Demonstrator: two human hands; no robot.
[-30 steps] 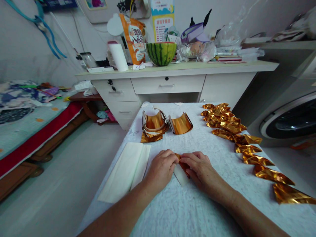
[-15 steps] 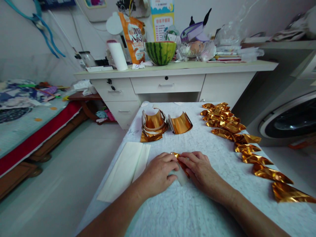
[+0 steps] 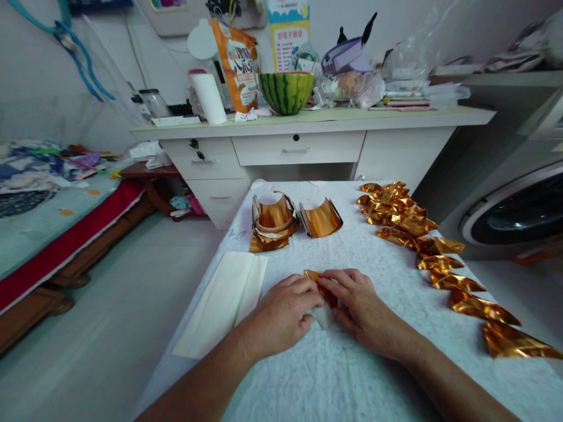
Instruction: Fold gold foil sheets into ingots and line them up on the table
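Observation:
Both my hands work on a small piece of gold foil paper at the middle of the cloth-covered table, its pale side showing at the lower end. My left hand, fingers curled, presses on its left edge. From the other side my right hand grips it between fingers and thumb; part of the paper is hidden under the fingers. Beyond my hands stand two curved stacks of gold foil sheets, a left stack and a right stack. Pale paper sheets lie left of my left hand.
Several folded gold foil pieces run along the table's right side. Behind the table is a white desk with a halved watermelon and an orange bag. A bed stands left, a washing machine right.
My left fingers have shifted slightly right over the foil paper, and my right thumb has moved a little. More of the foil's gold face shows between my hands. The stacks have not moved.

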